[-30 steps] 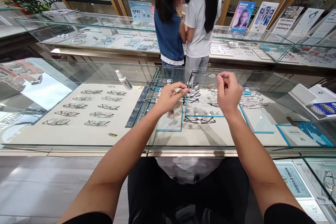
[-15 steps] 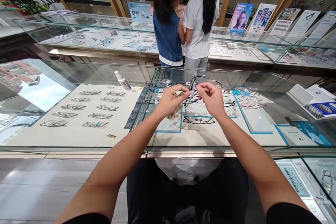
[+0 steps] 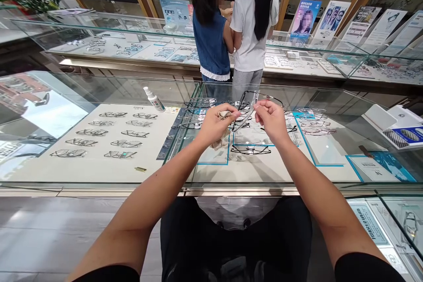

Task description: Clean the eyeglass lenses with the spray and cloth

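Above the glass counter, a pair of eyeglasses (image 3: 245, 117) with dark, thin parts is held between my two hands. My left hand (image 3: 215, 124) is closed, pinching the near side of the glasses, with a crumpled beige cloth (image 3: 220, 142) bunched in its palm and hanging below it. My right hand (image 3: 272, 121) is closed too, its thumb and fingertips pinched on the other side of the glasses. Another dark-framed pair (image 3: 251, 150) lies beneath the hands in the display. Exactly which part each fingertip grips is hard to make out.
Spectacles in rows (image 3: 127, 143) lie inside the glass counter (image 3: 115, 182). A white spray bottle (image 3: 153, 99) stands at left, and a white open box (image 3: 395, 125) at right. Two people (image 3: 211, 44) stand by the far counter. Leaflets (image 3: 304, 20) are propped along it.
The glasses have turned from nearly edge-on to a more slanted pose. My right hand has shifted slightly right; my left hand stays almost in place with the cloth.
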Demonstrator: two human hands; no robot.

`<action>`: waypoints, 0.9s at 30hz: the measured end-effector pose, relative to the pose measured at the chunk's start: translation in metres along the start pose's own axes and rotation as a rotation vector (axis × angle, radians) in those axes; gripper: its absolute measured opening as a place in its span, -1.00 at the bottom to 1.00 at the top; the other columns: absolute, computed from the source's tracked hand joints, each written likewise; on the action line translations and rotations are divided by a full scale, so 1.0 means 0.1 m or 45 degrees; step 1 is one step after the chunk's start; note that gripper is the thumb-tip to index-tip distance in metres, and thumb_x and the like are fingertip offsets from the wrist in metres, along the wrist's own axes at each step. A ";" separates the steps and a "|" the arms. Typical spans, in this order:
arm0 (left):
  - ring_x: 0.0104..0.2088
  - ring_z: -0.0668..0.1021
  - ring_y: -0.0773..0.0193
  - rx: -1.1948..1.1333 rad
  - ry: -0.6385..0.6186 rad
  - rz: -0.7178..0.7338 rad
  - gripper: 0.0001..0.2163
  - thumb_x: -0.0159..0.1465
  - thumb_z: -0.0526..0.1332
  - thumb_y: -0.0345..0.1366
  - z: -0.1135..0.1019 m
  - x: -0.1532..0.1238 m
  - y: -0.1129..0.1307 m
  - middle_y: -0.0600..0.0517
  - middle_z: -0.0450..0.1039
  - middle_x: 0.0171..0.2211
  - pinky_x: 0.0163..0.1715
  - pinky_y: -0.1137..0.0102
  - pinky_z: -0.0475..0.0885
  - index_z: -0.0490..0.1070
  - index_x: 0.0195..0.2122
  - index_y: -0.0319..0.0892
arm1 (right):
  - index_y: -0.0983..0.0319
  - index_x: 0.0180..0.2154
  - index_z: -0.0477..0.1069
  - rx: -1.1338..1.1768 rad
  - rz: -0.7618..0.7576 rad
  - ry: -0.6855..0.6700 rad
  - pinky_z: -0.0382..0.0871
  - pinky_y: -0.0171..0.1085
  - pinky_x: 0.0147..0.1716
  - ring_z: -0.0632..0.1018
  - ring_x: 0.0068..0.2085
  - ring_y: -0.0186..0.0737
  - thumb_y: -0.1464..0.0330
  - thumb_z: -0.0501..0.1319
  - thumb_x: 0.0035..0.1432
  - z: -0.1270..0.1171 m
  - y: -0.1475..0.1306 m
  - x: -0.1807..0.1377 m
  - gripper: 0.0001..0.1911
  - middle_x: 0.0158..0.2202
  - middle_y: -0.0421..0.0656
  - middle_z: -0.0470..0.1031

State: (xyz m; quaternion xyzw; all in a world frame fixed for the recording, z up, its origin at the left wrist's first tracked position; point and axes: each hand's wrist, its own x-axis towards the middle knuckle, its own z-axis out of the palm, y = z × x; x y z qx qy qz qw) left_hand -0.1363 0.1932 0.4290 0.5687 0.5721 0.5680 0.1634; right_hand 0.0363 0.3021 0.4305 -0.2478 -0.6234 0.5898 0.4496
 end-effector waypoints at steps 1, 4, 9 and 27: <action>-0.23 0.60 0.12 -0.009 0.033 -0.002 -0.63 0.29 0.41 0.11 -0.01 0.01 -0.01 -0.02 0.68 -0.29 -0.11 0.27 0.45 0.65 -0.32 -0.13 | 0.16 -0.32 0.45 -0.006 0.008 0.013 0.09 -0.31 -0.56 0.29 -0.60 -0.38 -0.02 0.49 0.01 -0.01 0.01 0.01 -0.55 -0.65 -0.33 0.39; -0.26 0.57 0.15 -0.023 0.109 -0.004 -0.65 0.29 0.42 0.08 -0.04 0.03 -0.03 -0.02 0.67 -0.30 -0.17 0.29 0.42 0.67 -0.31 -0.14 | 0.16 -0.37 0.44 -0.032 0.042 0.017 0.07 -0.32 -0.56 0.28 -0.60 -0.38 0.08 0.45 0.02 -0.03 0.01 0.02 -0.66 -0.65 -0.32 0.39; -0.30 0.54 0.17 -0.027 0.124 -0.012 -0.65 0.26 0.43 0.09 -0.05 0.05 -0.06 -0.02 0.64 -0.34 -0.24 0.31 0.38 0.67 -0.33 -0.14 | 0.15 -0.43 0.41 -0.088 0.097 -0.030 0.05 -0.32 -0.57 0.23 -0.61 -0.40 0.22 0.34 -0.04 -0.04 -0.01 0.02 -0.81 -0.66 -0.32 0.41; -0.65 0.15 0.53 -0.616 0.539 -0.144 -0.42 -0.04 0.60 0.29 -0.14 0.19 -0.23 0.00 0.72 -0.20 -0.66 0.43 0.01 0.54 -0.32 -0.10 | 0.18 -0.43 0.43 0.044 0.480 -0.053 -0.06 -0.34 -0.59 0.34 -0.60 -0.41 0.26 0.40 -0.15 -0.07 -0.06 0.01 -0.77 -0.51 -0.26 0.50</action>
